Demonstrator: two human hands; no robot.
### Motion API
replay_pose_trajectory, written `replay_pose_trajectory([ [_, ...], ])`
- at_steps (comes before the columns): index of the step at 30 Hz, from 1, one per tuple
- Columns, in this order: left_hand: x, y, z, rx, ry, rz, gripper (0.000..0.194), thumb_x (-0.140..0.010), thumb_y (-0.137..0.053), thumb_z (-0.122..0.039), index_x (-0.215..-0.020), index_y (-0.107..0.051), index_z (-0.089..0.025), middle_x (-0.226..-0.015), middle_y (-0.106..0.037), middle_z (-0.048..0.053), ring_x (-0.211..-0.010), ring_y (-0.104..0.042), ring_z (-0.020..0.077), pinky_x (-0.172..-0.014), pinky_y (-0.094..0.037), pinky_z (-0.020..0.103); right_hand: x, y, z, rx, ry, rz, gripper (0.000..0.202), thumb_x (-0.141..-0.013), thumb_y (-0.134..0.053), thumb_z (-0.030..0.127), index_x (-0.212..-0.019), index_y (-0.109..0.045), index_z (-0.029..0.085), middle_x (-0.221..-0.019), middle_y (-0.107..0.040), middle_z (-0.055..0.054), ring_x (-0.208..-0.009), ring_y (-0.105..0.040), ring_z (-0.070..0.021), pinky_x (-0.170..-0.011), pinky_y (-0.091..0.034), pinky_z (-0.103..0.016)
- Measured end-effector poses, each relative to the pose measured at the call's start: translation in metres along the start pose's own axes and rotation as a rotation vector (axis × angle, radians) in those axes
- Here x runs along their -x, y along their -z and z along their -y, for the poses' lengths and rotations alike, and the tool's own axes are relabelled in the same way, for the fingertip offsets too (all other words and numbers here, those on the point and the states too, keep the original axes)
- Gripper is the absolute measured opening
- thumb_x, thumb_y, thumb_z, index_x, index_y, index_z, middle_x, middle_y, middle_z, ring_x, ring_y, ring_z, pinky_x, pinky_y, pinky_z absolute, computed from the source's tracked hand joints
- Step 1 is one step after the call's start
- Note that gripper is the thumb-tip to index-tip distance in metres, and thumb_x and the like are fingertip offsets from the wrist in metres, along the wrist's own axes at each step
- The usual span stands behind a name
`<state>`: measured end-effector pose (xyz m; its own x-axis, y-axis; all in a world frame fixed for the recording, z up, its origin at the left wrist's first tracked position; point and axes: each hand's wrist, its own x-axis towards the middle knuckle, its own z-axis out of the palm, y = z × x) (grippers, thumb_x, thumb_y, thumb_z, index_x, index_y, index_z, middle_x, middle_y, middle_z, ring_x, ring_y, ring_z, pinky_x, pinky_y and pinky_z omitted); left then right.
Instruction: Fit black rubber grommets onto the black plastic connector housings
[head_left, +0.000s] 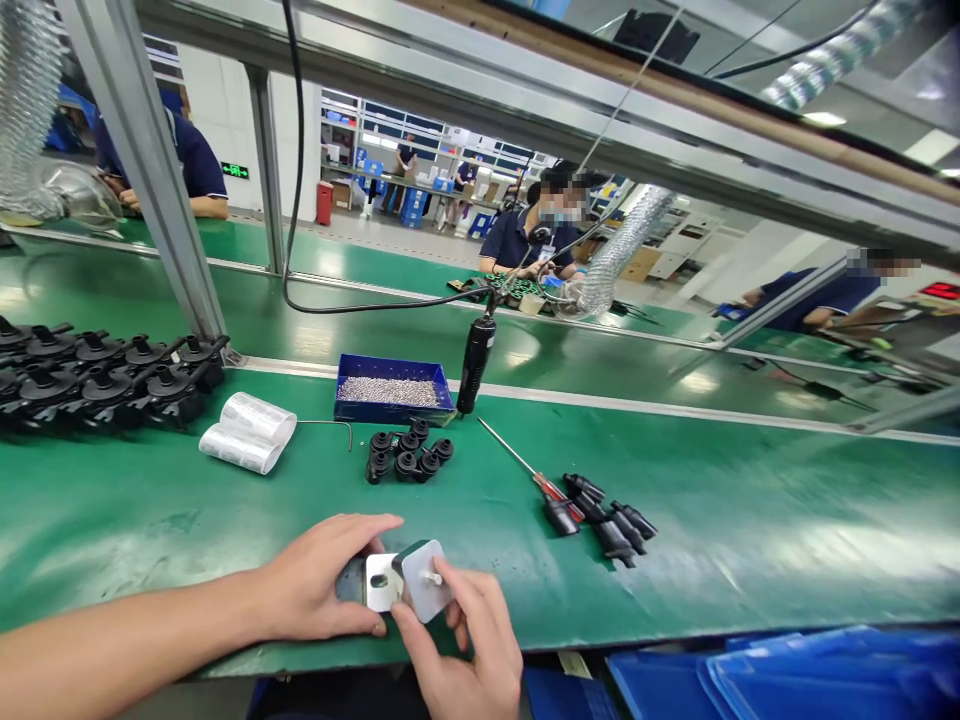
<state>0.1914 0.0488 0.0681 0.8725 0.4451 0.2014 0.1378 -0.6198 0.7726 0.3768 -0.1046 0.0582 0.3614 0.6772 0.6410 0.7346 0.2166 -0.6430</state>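
Near the front edge of the green bench, my left hand is curved around a small dark block with a white face plate that has an oval hole. Its thumb lies along the near side and its fingers along the far side. My right hand pinches a white square plate with rounded corners, tilted up, with a small pin standing out of its face. The two pieces are side by side; whether they touch is hard to see. Beyond my hands sits a cluster of small black round parts.
A blue tray of small metal pieces stands behind, beside a hanging black electric screwdriver. Rightward lie a long screwdriver and black cylindrical parts. On the left are a label roll, a hex key and black assemblies.
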Motion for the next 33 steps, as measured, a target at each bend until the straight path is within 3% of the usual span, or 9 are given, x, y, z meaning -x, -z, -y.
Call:
replay_pose_trajectory([
  [10,-0.003,0.008,-0.002,-0.055,0.021,-0.010,0.102,-0.085,-0.092,-0.039,-0.164,-0.027,-0.046,-0.126,-0.068,0.005,-0.113,-0.071,0.0299,-0.105,-0.060,0.050,-0.010,0.006,-0.010,-0.031,0.105,0.052,0.042,-0.094,-0.084,0.030,-0.132,-0.067,0.024,-0.112,-0.064,-0.012,-0.094,-0.069,-0.0277,-0.077,-0.063,-0.039],
  [14,0.000,0.008,-0.001,-0.037,0.048,0.011,0.107,-0.088,-0.089,-0.046,-0.168,-0.018,-0.045,-0.137,-0.063,0.008,-0.123,-0.067,0.0331,-0.112,-0.056,0.056,-0.036,0.030,-0.019,-0.321,-0.077,0.319,0.063,-0.094,-0.075,0.030,-0.154,-0.055,0.028,-0.153,-0.054,-0.016,-0.128,-0.063,-0.0328,-0.090,-0.063,-0.040],
  [18,-0.003,0.006,-0.002,-0.054,0.033,0.023,0.108,-0.091,-0.084,-0.053,-0.170,-0.011,-0.043,-0.147,-0.057,0.012,-0.132,-0.062,0.0374,-0.116,-0.052,0.061,-0.070,0.039,-0.015,-0.332,0.044,0.588,0.064,-0.093,-0.078,0.018,-0.152,-0.059,0.032,-0.142,-0.066,-0.008,-0.129,-0.061,-0.0281,-0.105,-0.058,-0.042],
  [20,-0.007,0.004,-0.003,-0.057,0.032,0.006,0.101,-0.096,-0.079,-0.051,-0.170,-0.010,-0.042,-0.140,-0.061,0.011,-0.126,-0.065,0.0356,-0.113,-0.055,0.060,-0.082,0.038,-0.009,-0.144,0.138,0.585,0.051,-0.092,-0.086,0.028,-0.140,-0.068,0.028,-0.122,-0.071,-0.007,-0.114,-0.064,-0.0277,-0.099,-0.058,-0.042],
  [22,-0.010,0.004,-0.001,-0.039,0.043,-0.012,0.100,-0.097,-0.076,-0.052,-0.170,-0.008,-0.043,-0.131,-0.065,0.009,-0.118,-0.069,0.0338,-0.108,-0.059,0.060,-0.089,0.039,-0.003,0.047,0.164,0.554,0.069,-0.084,-0.094,0.047,-0.142,-0.066,0.024,-0.113,-0.070,-0.008,-0.101,-0.065,-0.0281,-0.089,-0.059,-0.041],
  [25,-0.008,0.006,0.004,-0.022,0.036,-0.002,0.107,-0.095,-0.077,-0.057,-0.171,-0.002,-0.045,-0.136,-0.066,0.010,-0.124,-0.068,0.0377,-0.110,-0.057,0.065,-0.097,0.045,0.003,0.114,0.232,0.656,0.096,-0.080,-0.098,0.044,-0.160,-0.048,0.030,-0.133,-0.067,-0.008,-0.114,-0.066,-0.0291,-0.096,-0.057,-0.039],
  [27,-0.006,0.008,0.007,-0.028,0.004,0.000,0.110,-0.092,-0.078,-0.057,-0.171,-0.003,-0.045,-0.144,-0.064,0.012,-0.132,-0.066,0.0415,-0.113,-0.055,0.067,-0.102,0.048,0.006,0.133,0.285,0.723,0.088,-0.083,-0.096,0.035,-0.158,-0.049,0.033,-0.132,-0.069,-0.004,-0.115,-0.067,-0.0262,-0.094,-0.056,-0.034],
  [30,-0.013,0.011,0.003,-0.059,-0.044,-0.085,0.113,-0.083,-0.085,-0.055,-0.170,-0.013,-0.051,-0.135,-0.071,0.008,-0.121,-0.072,0.0427,-0.100,-0.065,0.063,-0.110,0.045,0.011,0.339,0.334,0.637,0.083,-0.083,-0.091,0.058,-0.149,-0.057,0.022,-0.098,-0.071,-0.003,-0.086,-0.068,-0.0276,-0.071,-0.054,-0.035],
  [33,-0.043,0.014,-0.008,-0.051,-0.107,-0.134,0.092,-0.087,-0.084,-0.056,-0.165,-0.035,-0.049,-0.140,-0.069,0.005,-0.122,-0.071,0.0389,-0.090,-0.069,0.056,-0.127,0.037,0.009,0.414,0.553,0.686,0.049,-0.101,-0.074,0.046,-0.145,-0.058,0.031,-0.121,-0.072,-0.004,-0.087,-0.068,-0.0233,-0.060,-0.049,-0.029],
])
